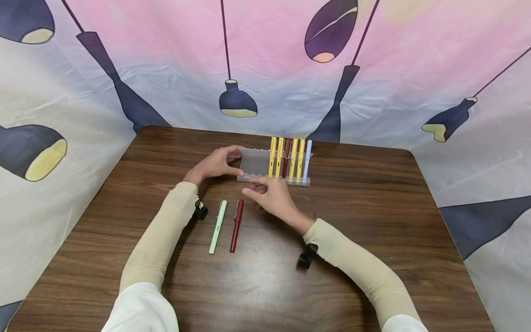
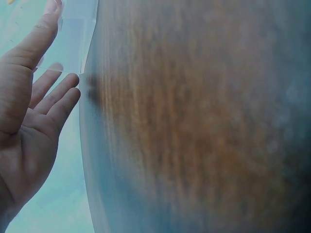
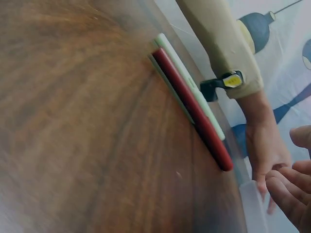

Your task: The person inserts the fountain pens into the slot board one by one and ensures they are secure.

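A clear plastic pen stand [image 1: 254, 163] stands toward the back of the table. Its right part holds several yellow pens [image 1: 272, 157], a dark red pen [image 1: 286, 157] and a pale lavender pen [image 1: 307, 159], side by side and leaning back. My left hand [image 1: 215, 163] holds the stand's left end, thumb at the front lip and fingers behind the edge. In front of the lip hovers my right hand [image 1: 274, 196], fingers loosely bent with nothing in them. Nearer me lie a mint green pen [image 1: 217, 227] and another dark red pen [image 1: 236, 226], roughly parallel.
The brown wooden table [image 1: 265, 286] reaches back to a patterned cloth backdrop [image 1: 182, 83] with printed lamps. Each forearm wears a beige sleeve and a small black wrist camera [image 1: 201, 210].
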A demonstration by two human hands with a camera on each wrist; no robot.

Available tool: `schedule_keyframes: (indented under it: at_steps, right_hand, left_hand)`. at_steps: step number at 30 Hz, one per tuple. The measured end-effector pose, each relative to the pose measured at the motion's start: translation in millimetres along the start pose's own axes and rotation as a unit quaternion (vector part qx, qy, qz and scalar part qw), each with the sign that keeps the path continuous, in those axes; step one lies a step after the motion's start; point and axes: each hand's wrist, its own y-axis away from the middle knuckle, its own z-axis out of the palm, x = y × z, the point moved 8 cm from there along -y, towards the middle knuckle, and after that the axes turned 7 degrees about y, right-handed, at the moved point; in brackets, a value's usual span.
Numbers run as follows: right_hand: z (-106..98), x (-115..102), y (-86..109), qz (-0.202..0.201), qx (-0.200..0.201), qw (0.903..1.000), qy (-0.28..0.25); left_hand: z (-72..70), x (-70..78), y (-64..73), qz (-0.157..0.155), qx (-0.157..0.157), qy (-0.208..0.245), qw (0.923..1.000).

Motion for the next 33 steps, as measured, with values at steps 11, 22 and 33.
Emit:
schedule_keyframes:
  at_steps: [11, 22, 33]
  right_hand:
    - [25, 7, 8.6, 0.023, -0.026, 0.9991, 0.024]
    - [39, 12, 14.1, 0.037, -0.038, 0.9982, 0.029]
    - [43, 12, 12.6, 0.037, -0.029, 0.9975, 0.053]
  left_hand:
    - [-0.3, -0.5, -0.5, -0.008, 0.001, -0.001, 1.0]
    - [-0.4, 0.3, -0.2, -0.009, -0.002, 0.001, 1.0]
    - [-0.5, -2.4, 0.1, -0.013, -0.003, -0.002, 0.9999]
